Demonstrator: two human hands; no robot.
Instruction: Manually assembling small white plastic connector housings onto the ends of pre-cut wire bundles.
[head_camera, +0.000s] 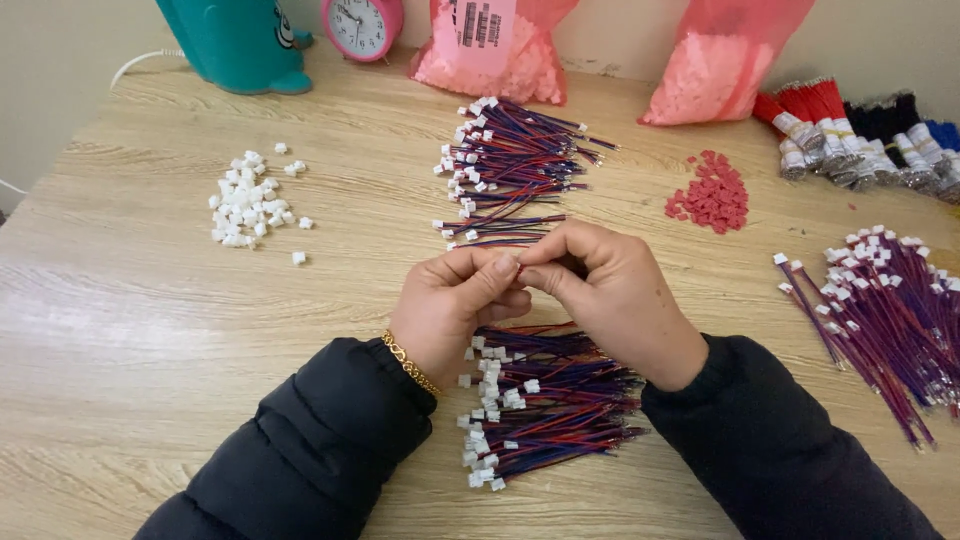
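Note:
My left hand (455, 305) and my right hand (605, 295) meet fingertip to fingertip over the middle of the wooden table (130, 330). Between the pinched fingers they hold something small; it is mostly hidden, and looks like a wire lead from the piles. Directly beneath my wrists lies a pile of red-and-blue wire leads with white plugs (540, 405). A second such pile (505, 170) lies just beyond my hands. My left wrist wears a gold chain bracelet (408, 364).
Loose white plastic connectors (250, 200) lie at the left, small red connectors (710, 195) at the right. Another wire pile (890, 315) sits at the right edge, bundled wires (860, 140) behind it. Two pink bags (720, 60), a pink clock (362, 27) and a teal object (240, 40) line the back.

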